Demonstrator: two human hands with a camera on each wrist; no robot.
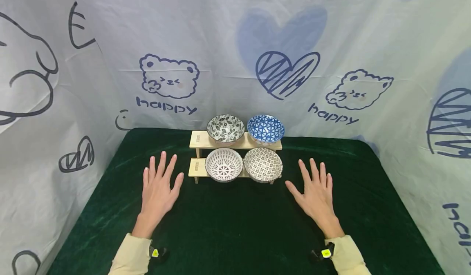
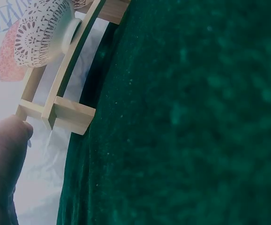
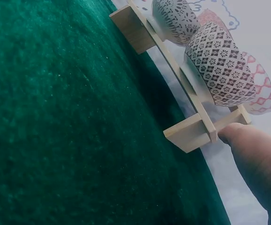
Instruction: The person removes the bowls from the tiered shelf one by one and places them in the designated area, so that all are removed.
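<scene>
Both hands hold nothing, palms down with fingers spread. My left hand is left of a two-step wooden rack, and my right hand is to its right. On the upper step stand a bowl with dark leaf patterns and a blue-and-white bowl. The lower step carries a bowl with a grey petal pattern and one with a brown lattice pattern. In the left wrist view a thumb shows near the rack's end; the right wrist view shows the other thumb.
A dark green cloth covers the table. Behind and beside it hangs a white curtain with blue hearts and bear drawings. Dark straps with yellow-green tags sit at both wrists, by pale sleeves.
</scene>
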